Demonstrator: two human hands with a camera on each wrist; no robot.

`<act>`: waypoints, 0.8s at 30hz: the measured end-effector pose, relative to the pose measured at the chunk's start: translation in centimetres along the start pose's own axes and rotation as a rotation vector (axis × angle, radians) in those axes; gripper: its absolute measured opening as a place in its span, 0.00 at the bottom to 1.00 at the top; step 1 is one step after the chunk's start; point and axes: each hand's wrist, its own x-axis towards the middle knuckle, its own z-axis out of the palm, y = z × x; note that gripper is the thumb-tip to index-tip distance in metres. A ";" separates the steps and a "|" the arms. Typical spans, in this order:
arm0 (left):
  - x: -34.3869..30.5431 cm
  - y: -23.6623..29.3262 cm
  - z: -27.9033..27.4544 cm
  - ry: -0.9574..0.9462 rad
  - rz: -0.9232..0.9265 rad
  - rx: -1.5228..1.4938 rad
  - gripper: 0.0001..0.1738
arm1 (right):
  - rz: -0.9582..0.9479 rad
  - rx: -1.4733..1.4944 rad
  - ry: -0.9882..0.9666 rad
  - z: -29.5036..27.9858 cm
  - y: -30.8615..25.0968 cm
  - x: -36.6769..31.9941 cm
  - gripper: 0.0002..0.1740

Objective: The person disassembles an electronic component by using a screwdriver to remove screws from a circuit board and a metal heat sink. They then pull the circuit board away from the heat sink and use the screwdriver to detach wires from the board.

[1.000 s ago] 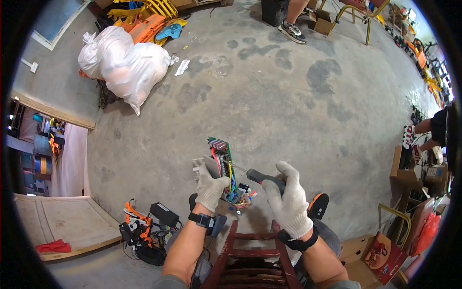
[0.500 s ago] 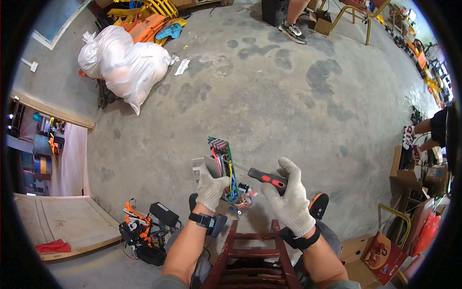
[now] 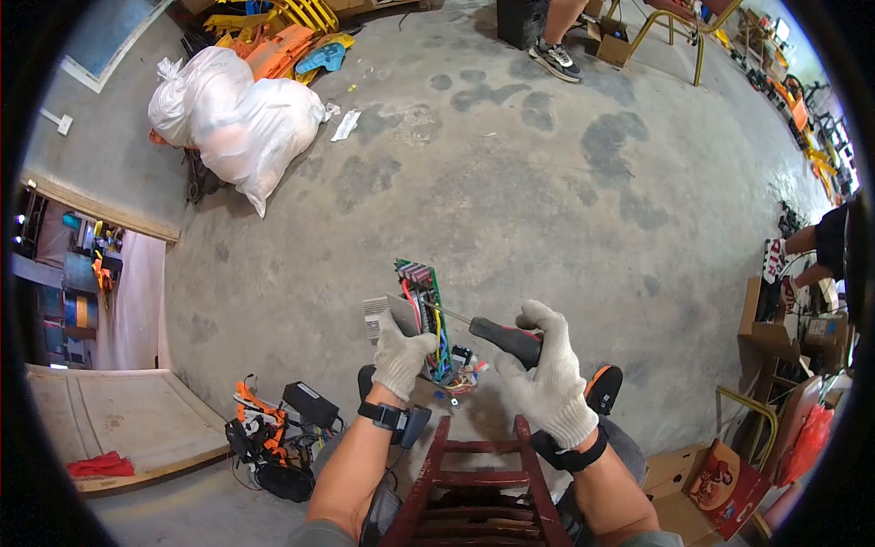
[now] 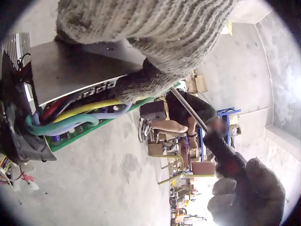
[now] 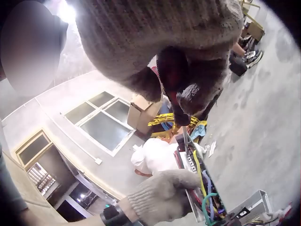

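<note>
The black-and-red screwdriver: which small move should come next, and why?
Perhaps gently press the black-and-red screwdriver inward to feel whether it is seated. Its metal shaft points at the green circuit board, but what the tip meets is unclear. The white-gloved right hand grips the screwdriver, and the white-gloved left hand holds the grey metal plate beside the board.

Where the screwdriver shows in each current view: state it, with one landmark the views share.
Head: screwdriver, just right of and below centre, in the right hand.
Left wrist: screwdriver, from near centre toward lower right.
Right wrist: screwdriver, upper middle, pointing down.
Shared landmark: yellow wire, visible in all three.
</note>
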 end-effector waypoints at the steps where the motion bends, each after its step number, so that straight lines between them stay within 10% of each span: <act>1: 0.1 -0.1 0.0 -0.007 0.001 -0.006 0.42 | 0.000 0.002 -0.003 0.0 0.0 0.0 0.35; 24: 0.1 -0.5 0.3 0.032 0.030 0.045 0.42 | 0.066 0.020 -0.041 -0.1 0.4 0.3 0.34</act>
